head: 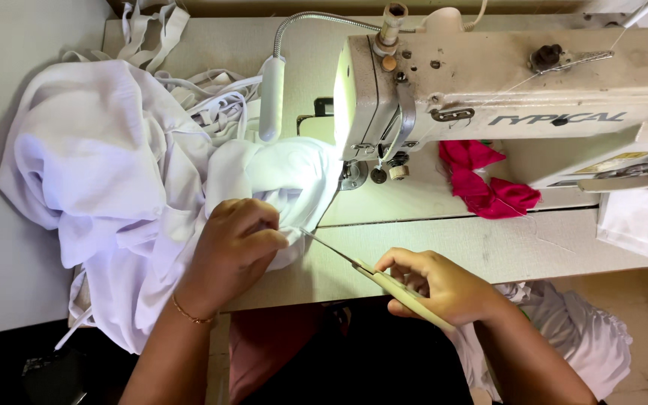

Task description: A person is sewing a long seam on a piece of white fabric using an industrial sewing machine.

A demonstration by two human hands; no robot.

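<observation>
White cloth (114,172) beside sewing machine (504,97), pink scrap (489,187) behind.

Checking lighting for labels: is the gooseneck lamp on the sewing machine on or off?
On. The gooseneck lamp throws a bright patch on the white fabric and the sewing machine end beside it.

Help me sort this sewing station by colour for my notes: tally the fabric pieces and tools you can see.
White fabric: 3 heaps (table, right edge, lap)
White strips: 1 bundle
Pink fabric: 1
Cream sewing machine: 1
Cream-handled snips, in the right hand: 1
White lamp: 1
Total: 8
The left hand pinches white fabric.
</observation>
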